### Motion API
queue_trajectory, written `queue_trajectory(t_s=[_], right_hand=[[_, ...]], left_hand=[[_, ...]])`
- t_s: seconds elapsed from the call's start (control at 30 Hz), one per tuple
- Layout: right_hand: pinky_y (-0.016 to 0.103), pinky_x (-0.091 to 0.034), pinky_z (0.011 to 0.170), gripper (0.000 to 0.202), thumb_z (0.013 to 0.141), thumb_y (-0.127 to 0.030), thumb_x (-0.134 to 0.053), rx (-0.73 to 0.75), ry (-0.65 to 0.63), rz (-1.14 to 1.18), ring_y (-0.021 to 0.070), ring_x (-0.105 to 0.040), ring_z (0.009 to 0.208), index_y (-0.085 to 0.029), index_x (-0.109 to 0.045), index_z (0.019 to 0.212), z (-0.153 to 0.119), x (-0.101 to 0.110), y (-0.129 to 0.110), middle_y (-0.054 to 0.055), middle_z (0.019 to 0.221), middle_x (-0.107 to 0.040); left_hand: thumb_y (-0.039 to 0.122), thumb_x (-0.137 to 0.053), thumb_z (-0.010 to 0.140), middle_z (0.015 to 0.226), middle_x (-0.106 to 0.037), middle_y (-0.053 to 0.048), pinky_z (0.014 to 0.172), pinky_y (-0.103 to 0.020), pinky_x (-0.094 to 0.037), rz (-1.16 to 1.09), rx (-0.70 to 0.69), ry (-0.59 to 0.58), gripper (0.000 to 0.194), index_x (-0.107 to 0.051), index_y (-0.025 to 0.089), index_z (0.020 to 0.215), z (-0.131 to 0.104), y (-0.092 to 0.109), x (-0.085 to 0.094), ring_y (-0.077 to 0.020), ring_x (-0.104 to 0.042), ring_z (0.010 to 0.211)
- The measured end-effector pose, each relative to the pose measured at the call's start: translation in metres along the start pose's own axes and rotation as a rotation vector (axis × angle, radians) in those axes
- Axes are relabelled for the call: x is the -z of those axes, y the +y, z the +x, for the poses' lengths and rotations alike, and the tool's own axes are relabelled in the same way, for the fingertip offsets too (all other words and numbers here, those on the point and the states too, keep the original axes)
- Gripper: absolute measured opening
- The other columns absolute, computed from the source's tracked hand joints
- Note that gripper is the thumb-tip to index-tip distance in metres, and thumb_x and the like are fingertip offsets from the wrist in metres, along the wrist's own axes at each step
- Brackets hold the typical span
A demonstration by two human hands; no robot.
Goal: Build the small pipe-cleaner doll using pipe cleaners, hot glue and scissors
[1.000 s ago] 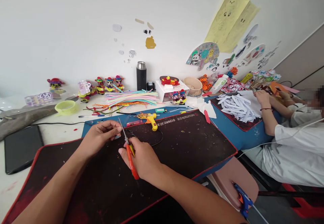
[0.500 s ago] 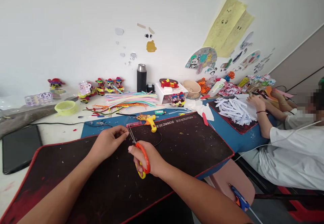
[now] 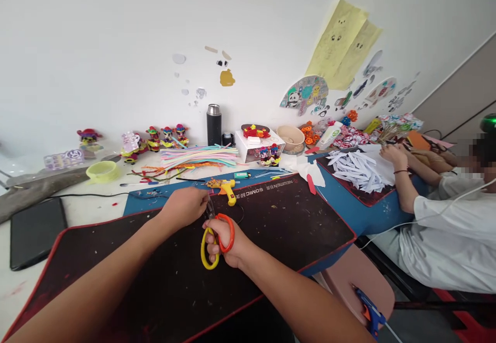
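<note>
A white wall [image 3: 116,48] fills the upper half of the frame, and a dark, red-edged mat [image 3: 290,234] spreads across the lower centre. At the right edge sits a co-worker [image 3: 449,239] in a white shirt, hands near a heap of white paper strips [image 3: 356,170]. Yellow sheets [image 3: 333,48] hang at upper right; a pink stool [image 3: 356,286] stands at lower right, and a black tablet [image 3: 37,234] lies at far left.

Pastel fuzzy stems [image 3: 199,157] lie in a bundle above centre. Just below the centre of the frame, the left hand [image 3: 186,206] has its fingers drawn together; whether they pinch anything cannot be told. Just right of it and lower, the right hand [image 3: 230,242] curls around the handles of the scissors [image 3: 232,232]. The orange and yellow loops stand apart, and the blades point up to the left fingertips; contact there is unclear.

A black flask [image 3: 214,128] stands upright against the wall, above a yellow glue gun [image 3: 228,190] near the left hand. A yellow-green tape roll [image 3: 103,171] lies left of centre.
</note>
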State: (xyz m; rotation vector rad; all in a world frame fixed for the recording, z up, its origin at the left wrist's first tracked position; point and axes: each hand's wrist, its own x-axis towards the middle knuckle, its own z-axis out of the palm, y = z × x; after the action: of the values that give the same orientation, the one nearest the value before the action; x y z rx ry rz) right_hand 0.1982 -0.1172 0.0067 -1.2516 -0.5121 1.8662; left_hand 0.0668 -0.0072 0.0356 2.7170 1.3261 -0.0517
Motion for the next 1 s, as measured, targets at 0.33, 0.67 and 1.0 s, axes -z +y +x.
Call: queue_trajectory(t_s=[0.33,0.67,1.0], right_hand=[[0.022,-0.038,0.045,0.01,0.085,-0.024,-0.064,-0.08,-0.049,0.083,0.0064,-0.032,0.036,-0.022,-0.054,0.087,0.005,0.005,-0.003,-0.011,0.054,-0.045],[0.021,-0.039,0.045,0.009,0.088,-0.022,-0.062,-0.109,-0.077,0.106,0.0055,-0.03,0.035,-0.022,-0.053,0.085,0.003,0.006,-0.007,-0.012,0.053,-0.043],[0.021,-0.039,0.045,0.015,0.089,-0.027,-0.067,-0.114,-0.095,0.105,0.005,-0.031,0.035,-0.021,-0.054,0.086,0.004,0.008,-0.006,-0.013,0.054,-0.042]], left_hand=[[0.019,-0.058,0.086,0.087,-0.081,-0.012,0.068,-0.034,-0.046,0.046,-0.008,-0.118,0.02,-0.077,0.023,0.087,0.022,0.007,0.006,-0.0314,-0.076,0.084],[0.016,-0.057,0.085,0.087,-0.081,-0.016,0.071,-0.037,-0.05,0.068,-0.01,-0.136,0.02,-0.077,0.02,0.086,0.022,0.017,0.01,-0.0345,-0.077,0.086],[0.015,-0.059,0.081,0.079,-0.078,-0.014,0.072,-0.038,-0.05,0.033,-0.039,-0.147,0.018,-0.076,0.022,0.079,0.025,0.015,0.009,-0.0339,-0.076,0.08]])
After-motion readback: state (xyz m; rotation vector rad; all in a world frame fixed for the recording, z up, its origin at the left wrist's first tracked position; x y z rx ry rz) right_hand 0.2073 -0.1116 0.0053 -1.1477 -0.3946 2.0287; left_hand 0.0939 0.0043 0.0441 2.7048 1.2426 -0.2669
